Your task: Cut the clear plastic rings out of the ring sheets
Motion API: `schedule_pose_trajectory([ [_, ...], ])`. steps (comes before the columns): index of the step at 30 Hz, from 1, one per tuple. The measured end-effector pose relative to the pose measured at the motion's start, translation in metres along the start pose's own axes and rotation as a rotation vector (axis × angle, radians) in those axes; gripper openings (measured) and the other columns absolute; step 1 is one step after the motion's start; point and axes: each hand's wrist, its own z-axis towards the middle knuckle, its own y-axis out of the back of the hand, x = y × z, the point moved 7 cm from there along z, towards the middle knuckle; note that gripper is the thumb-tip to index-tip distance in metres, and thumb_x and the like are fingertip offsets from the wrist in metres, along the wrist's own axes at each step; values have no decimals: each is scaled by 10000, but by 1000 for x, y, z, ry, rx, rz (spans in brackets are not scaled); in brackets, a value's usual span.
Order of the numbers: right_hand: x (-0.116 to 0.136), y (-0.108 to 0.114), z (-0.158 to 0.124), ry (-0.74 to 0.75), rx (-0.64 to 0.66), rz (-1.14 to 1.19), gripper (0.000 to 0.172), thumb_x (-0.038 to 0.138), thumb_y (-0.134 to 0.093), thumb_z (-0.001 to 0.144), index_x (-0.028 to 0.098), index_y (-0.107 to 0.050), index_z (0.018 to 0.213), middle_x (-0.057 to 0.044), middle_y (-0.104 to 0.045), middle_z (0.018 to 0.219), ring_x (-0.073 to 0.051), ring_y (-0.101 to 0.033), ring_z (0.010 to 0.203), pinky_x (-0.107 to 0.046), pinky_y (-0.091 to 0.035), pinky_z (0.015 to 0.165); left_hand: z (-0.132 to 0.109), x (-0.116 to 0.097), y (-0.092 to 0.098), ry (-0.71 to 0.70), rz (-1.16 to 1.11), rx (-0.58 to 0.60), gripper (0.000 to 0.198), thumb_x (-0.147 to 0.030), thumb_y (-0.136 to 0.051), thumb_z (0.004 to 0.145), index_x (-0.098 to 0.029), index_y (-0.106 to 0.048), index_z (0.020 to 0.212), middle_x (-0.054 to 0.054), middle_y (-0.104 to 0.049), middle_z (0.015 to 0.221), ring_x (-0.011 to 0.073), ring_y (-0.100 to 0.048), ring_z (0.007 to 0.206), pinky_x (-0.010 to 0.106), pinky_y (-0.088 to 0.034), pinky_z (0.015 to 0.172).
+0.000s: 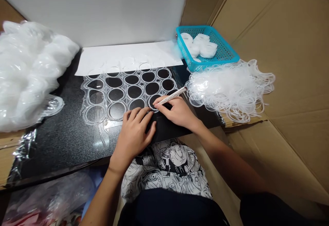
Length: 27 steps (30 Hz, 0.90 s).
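Observation:
A clear plastic sheet (125, 93) with rows of round rings lies on the black speckled tabletop. My left hand (136, 130) rests palm down at the sheet's near edge, fingers outstretched and holding nothing. Pinched in my right hand (177, 112) is a slim white pen-like tool (171, 97), tilted, its dark back end pointing up to the right. Its working tip sits low at a ring near the sheet's right front corner. My fingers hide the tip, so its kind cannot be made out.
White paper (110, 56) lies partly under the sheet's far edge. A blue basket (213, 63) at the back right holds stacked white discs (208, 49). Before it is a heap of clear ring scraps (226, 89). A large white plastic-wrapped pile (28, 75) stands left. Cardboard (280, 41) walls the right side.

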Motion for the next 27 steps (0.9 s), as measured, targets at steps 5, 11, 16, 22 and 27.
schedule_pose_trajectory([
  [5,2,0,0,17,-2,-50,187,267,-600,1000,239,-782,966,-8,-812,1055,-203,-749,1022,-367,-537,1025,0,-2,0,-20,20,-5,330,-290,-533,1042,-190,-651,1334,109,-673,1410,342,-566,1269,523,-419,1056],
  [11,6,-4,-5,54,16,-159,205,275,-573,1029,249,-774,996,-14,-800,1086,-215,-720,1079,-405,-506,1072,3,-6,-1,-62,24,21,344,-288,-503,1057,-198,-611,1371,107,-675,1418,321,-585,1276,523,-412,1038],
  [16,5,-6,-8,59,20,-235,244,307,-535,1055,275,-776,1042,-19,-788,1135,-231,-682,1154,-445,-477,1100,5,-6,0,-51,-3,40,327,-283,-503,1055,-200,-578,1363,106,-662,1427,294,-599,1269,518,-395,1053],
  [22,7,-10,-9,93,54,-290,264,284,-504,1069,267,-768,1080,-26,-779,1186,-231,-668,1168,-437,-445,1083,6,-3,0,-28,-41,62,346,-312,-509,1051,-209,-548,1379,127,-626,1459,300,-586,1290,513,-376,1067],
  [27,19,-19,-17,229,62,-482,291,222,-453,1087,209,-742,1122,-71,-783,1197,-244,-679,1115,-426,-420,990,3,1,-2,-20,-97,65,362,-328,-536,1047,-203,-524,1386,121,-607,1477,279,-549,1346,493,-346,1118],
])
